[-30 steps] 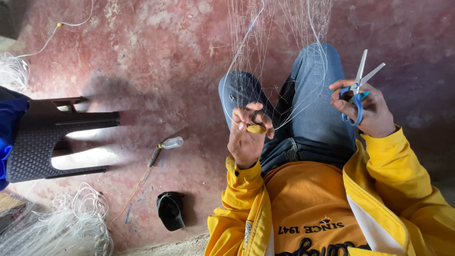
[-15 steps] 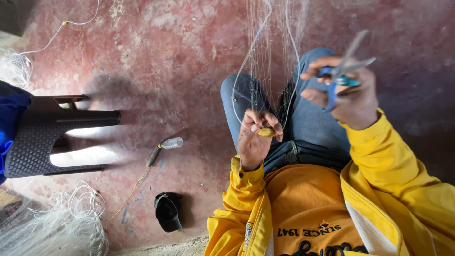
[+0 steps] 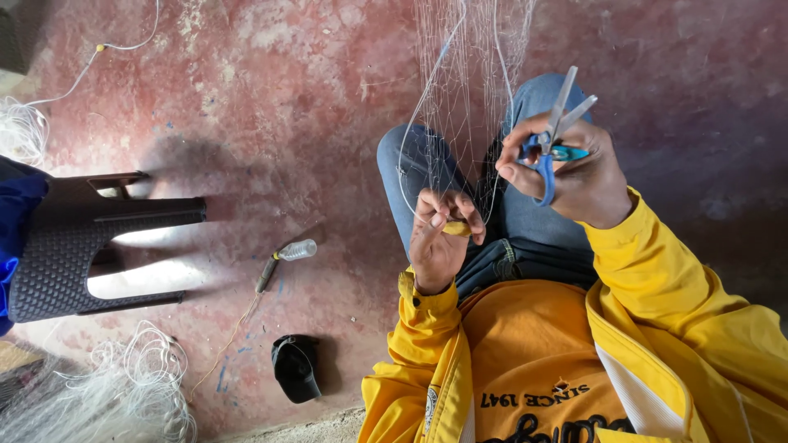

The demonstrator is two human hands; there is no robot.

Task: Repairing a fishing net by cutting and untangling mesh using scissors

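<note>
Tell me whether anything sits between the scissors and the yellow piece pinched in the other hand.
Only net strands. The right hand holds the scissors up beside the hanging net; the left hand pinches the yellow piece lower down. Thin net lines cross the gap between them.

We see no packages, signs or screens; only dark printed lettering with a small emblem across the chest of the orange shirt (image 3: 533,385), under the yellow jacket (image 3: 689,328)
</note>
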